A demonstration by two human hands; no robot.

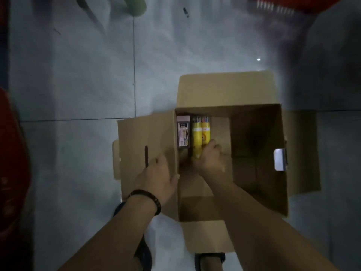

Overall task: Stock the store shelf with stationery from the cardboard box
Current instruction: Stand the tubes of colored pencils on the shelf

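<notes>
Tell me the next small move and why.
Probably lift the two yellow tubes straight up out of the cardboard box: the right hand grips their near ends, and the left hand rests on the left flap, steadying the box.

Matt cardboard box (257,122), glossy yellow tubes (200,133), smooth tiled floor (78,85)

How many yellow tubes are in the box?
2. The first yellow tube is beside the pink packet; the second yellow tube is right of it, gripped by the right hand. The hand may hide more.
</notes>
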